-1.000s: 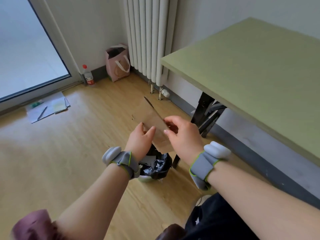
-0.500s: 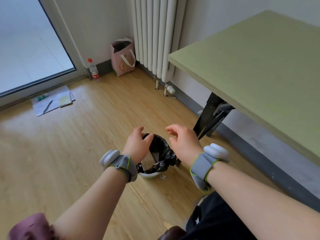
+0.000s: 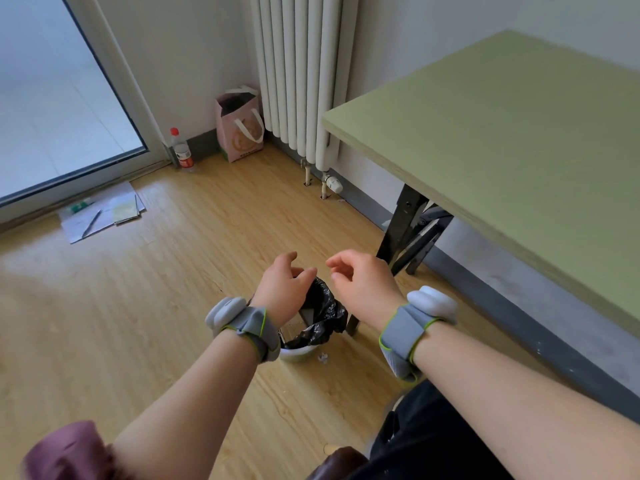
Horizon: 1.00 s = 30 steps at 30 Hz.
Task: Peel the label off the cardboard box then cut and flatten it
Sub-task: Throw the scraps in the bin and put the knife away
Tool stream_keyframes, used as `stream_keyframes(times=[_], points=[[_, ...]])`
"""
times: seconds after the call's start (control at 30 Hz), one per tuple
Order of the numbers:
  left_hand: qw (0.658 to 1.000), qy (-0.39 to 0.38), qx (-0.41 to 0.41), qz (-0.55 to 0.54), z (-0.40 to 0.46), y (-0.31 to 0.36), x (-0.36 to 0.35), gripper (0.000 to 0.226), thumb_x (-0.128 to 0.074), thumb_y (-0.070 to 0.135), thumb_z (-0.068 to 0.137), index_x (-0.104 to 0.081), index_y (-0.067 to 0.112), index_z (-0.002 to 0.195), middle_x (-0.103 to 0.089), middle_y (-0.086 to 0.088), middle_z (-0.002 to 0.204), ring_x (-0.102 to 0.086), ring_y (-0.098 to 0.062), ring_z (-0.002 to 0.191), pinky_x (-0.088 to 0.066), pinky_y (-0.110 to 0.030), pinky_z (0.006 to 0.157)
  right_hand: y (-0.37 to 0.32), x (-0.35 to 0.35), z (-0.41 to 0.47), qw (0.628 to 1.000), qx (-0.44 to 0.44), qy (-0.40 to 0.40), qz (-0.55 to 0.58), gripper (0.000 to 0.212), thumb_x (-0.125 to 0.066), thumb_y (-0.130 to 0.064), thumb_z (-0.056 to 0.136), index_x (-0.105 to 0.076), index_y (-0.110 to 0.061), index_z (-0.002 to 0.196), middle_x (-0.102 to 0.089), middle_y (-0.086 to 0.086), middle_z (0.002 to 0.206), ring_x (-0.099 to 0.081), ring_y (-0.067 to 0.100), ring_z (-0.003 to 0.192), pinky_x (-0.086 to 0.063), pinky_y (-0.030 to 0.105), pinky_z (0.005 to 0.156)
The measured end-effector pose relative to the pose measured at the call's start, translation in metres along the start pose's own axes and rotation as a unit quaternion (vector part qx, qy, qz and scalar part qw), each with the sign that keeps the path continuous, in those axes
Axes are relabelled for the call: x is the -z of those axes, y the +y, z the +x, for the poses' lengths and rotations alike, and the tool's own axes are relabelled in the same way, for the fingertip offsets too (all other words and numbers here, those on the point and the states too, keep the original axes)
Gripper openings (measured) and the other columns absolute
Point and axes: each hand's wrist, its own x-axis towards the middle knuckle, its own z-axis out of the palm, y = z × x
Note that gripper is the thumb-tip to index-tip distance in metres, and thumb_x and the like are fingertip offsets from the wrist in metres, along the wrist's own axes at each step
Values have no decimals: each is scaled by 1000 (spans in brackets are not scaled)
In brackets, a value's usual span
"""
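Observation:
My left hand [image 3: 284, 289] and my right hand [image 3: 363, 285] hover side by side over a small white bin lined with a black bag [image 3: 320, 320] on the wooden floor. Both hands hold nothing, and their fingers hang loosely curled. A flat piece of cardboard [image 3: 308, 315] stands inside the bin, mostly hidden by my left hand and the bag. No box, label or cutting tool is in sight.
A green table [image 3: 502, 150] on black legs [image 3: 401, 230] stands at the right, close to the bin. A white radiator [image 3: 298, 74] lines the far wall, with a pink paper bag [image 3: 240, 129] and a bottle [image 3: 181, 152] beside it. Papers [image 3: 102, 216] lie by the glass door.
One second ago both hands held a flat piece of cardboard above the bin. They let it go into the bin and now hover over it holding nothing.

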Motion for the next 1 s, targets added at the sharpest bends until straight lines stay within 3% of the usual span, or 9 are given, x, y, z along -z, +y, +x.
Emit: stream_keyframes(times=[0.2, 0.37, 0.6, 0.77, 0.93, 1.0], points=[[999, -2, -31, 5, -9, 18, 0, 49, -52, 29, 93, -41, 13, 138, -63, -4, 120, -59, -19, 106, -42, -26, 84, -4, 13, -8, 1000, 16, 19, 19, 23, -50, -14, 91, -64, -19, 108, -66, -1, 104, -59, 12, 92, -42, 19, 76], [998, -5, -65, -7, -21, 36, 0, 42, -54, 27, 92, -50, 13, 132, -64, -6, 118, -61, -20, 106, -48, -34, 93, -6, 27, -21, 998, 39, 49, 29, 22, -50, -14, 91, -64, -19, 107, -67, -1, 102, -60, 11, 90, -44, 18, 75], [988, 17, -153, -3, -42, 80, 3, 29, -55, 23, 91, -64, 15, 117, -68, -1, 109, -63, -13, 103, -45, -24, 84, -15, 56, -44, 988, 71, 120, 70, 21, -51, -10, 88, -65, -19, 100, -70, 3, 92, -65, 19, 85, -53, 39, 80], [974, 10, -226, -12, -68, 122, 0, 26, -52, 19, 92, -66, 17, 113, -69, 2, 104, -63, -11, 99, -49, -25, 87, -18, 89, -64, 972, 96, 190, 103, 20, -54, -9, 87, -67, -15, 100, -72, 3, 94, -65, 16, 85, -52, 32, 82], [958, 1, -287, -2, -91, 163, -8, 26, -51, 17, 91, -67, 20, 112, -69, 5, 99, -60, -3, 88, -44, -12, 72, -18, 122, -88, 949, 115, 262, 133, 19, -55, -7, 86, -68, -14, 98, -72, 3, 93, -67, 17, 88, -53, 36, 84], [951, -8, -308, 3, -101, 180, -15, 26, -51, 18, 91, -67, 20, 111, -68, 5, 100, -60, -4, 90, -43, -11, 72, -15, 138, -98, 941, 119, 287, 136, 20, -54, -7, 86, -68, -14, 98, -72, 3, 92, -67, 18, 87, -54, 38, 83]])
